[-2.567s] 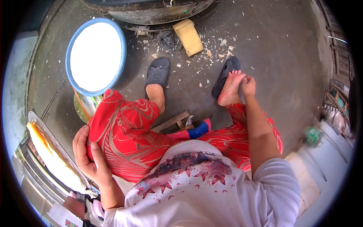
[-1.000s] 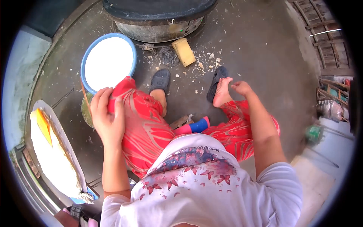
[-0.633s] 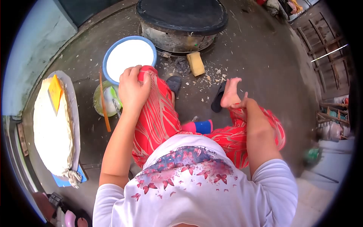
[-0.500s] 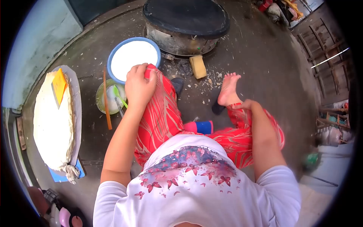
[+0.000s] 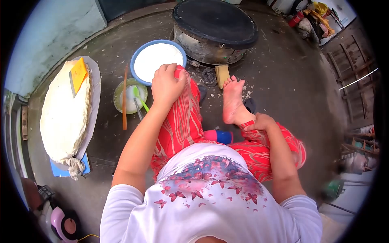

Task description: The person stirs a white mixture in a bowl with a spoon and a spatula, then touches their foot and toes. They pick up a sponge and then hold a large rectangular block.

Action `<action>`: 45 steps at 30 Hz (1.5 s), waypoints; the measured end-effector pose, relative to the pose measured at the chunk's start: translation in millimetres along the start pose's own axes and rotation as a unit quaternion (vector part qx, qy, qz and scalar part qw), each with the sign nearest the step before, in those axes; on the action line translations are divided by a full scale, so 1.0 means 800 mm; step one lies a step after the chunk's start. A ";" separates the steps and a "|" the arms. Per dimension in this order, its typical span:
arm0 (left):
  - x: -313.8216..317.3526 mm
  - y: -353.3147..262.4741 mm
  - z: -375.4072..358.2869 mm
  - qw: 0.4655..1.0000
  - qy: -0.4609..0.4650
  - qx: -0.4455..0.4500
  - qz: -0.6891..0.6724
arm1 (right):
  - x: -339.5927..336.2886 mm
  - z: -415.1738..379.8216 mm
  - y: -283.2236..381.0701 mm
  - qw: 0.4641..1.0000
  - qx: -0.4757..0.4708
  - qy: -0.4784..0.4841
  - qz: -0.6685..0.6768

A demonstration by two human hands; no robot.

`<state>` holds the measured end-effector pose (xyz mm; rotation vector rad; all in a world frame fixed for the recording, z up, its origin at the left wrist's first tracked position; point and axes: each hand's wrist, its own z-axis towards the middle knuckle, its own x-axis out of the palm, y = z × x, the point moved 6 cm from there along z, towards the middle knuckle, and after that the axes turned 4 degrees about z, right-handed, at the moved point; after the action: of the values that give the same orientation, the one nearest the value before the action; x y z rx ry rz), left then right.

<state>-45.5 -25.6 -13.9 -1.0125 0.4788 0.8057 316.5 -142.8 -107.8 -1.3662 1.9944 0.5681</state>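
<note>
My left hand [image 5: 167, 83] lies over my raised knee in red patterned trousers [image 5: 180, 117], its fingers loosely spread and holding nothing. Beside that knee is a blue basin [image 5: 135, 62] full of white stuff. A smaller greenish bowl [image 5: 118, 95] with whitish liquid, a green-handled utensil [image 5: 137, 92] and a grey-handled one sits nearby, a thin wooden strip [image 5: 125, 101] along its edge. With my right hand [image 5: 261, 121] I grip the trouser cuff [image 5: 250, 126] at the ankle of my bare, lifted foot [image 5: 234, 101]. Some of that hand's fingers are hidden.
Ahead stands a round metal stove with a black top [image 5: 214, 20], a yellow sponge-like block [image 5: 222, 75] and crumbs before it. At the left lies a pale, layered mound [image 5: 65, 113] bearing a yellow scraper [image 5: 78, 76]; a knotted cloth [image 5: 76, 167] hangs at its near end.
My bare foot has risen and swung left, off the dark slipper, with my right hand at its ankle. My left hand stays on the knee. The whole view has shifted slightly.
</note>
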 end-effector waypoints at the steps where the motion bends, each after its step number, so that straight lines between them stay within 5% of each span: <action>1: 0.000 0.000 0.001 1.000 0.000 0.001 0.000 | 0.000 -0.001 0.000 1.000 -0.006 -0.005 0.002; 45: 0.005 0.002 0.003 1.000 0.020 -0.008 0.010 | 0.089 0.057 -0.100 0.978 0.108 0.114 0.134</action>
<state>-44.4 -21.6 -16.5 -1.0425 0.5178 0.8090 385.4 -187.6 -190.1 -1.0783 2.3701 0.3088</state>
